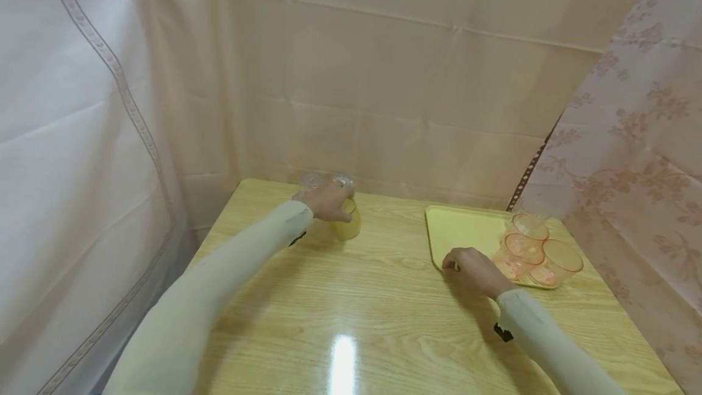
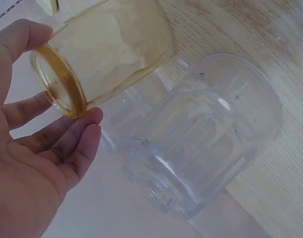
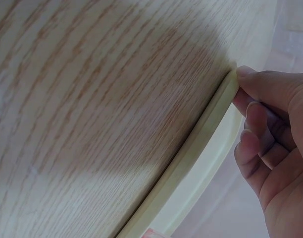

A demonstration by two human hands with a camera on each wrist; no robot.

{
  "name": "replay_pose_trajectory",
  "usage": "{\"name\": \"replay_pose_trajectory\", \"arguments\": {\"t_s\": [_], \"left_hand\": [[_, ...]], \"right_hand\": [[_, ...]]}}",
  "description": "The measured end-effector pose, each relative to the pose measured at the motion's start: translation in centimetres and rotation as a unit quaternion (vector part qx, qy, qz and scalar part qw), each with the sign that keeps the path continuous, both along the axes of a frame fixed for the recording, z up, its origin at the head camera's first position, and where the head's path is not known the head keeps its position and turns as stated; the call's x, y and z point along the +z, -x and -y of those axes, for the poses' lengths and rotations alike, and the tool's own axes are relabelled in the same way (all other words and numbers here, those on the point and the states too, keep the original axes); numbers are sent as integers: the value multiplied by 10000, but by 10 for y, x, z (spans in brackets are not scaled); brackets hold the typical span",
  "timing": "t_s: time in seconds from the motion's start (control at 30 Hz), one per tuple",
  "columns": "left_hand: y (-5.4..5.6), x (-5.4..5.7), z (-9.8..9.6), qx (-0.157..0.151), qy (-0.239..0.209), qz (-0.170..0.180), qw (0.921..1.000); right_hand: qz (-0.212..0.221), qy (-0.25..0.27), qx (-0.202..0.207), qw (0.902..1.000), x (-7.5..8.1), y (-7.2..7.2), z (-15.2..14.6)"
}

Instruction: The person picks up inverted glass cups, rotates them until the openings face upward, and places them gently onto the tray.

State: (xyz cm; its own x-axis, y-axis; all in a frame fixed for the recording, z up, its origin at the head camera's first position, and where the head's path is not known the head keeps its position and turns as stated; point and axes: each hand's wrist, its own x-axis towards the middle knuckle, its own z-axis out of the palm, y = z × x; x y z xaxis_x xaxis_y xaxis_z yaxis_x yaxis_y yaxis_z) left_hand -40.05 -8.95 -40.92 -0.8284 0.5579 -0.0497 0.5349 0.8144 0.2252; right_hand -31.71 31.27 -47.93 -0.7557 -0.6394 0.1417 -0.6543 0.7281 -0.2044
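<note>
My left hand (image 1: 330,200) pinches the base of a yellow see-through cup (image 1: 351,228) between thumb and fingers. The cup is upside down, its base up and its mouth toward the table, as the left wrist view also shows. Right beside it stands a clear cup (image 2: 216,124), likewise mouth down, with more clear plastic behind. At the near left corner of a yellow tray (image 1: 463,230), my right hand (image 1: 474,268) pinches the rim with thumb and index finger; its other fingers are curled. Pink-orange see-through cups (image 1: 563,256) stand mouth up at the tray's right side.
The wood-grain table (image 1: 329,297) runs up to a pale cloth (image 1: 384,96) hung behind it. More cloth hangs at the left, and a flowered cloth (image 1: 636,157) closes off the right side. A bright light reflection lies on the near tabletop.
</note>
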Motion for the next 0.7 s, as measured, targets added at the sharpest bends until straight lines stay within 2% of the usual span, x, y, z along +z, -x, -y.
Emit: {"name": "replay_pose_trajectory", "arguments": {"t_s": [0.23, 0.47, 0.6, 0.7], "left_hand": [[-5, 0, 2, 7, -379, 0, 9993], [-16, 2, 0, -159, -758, -289, 9966], [-24, 4, -1, -186, -1096, -216, 9936], [-30, 4, -1, -78, -1356, -103, 9907]], "right_hand": [[80, -41, -51, 9999, 1, 0, -1], [230, 4, -184, 9996, 2, -2, -2], [150, -19, -171, 9997, -1, -2, -1], [74, -8, -149, 9999, -1, -1, 0]]}}
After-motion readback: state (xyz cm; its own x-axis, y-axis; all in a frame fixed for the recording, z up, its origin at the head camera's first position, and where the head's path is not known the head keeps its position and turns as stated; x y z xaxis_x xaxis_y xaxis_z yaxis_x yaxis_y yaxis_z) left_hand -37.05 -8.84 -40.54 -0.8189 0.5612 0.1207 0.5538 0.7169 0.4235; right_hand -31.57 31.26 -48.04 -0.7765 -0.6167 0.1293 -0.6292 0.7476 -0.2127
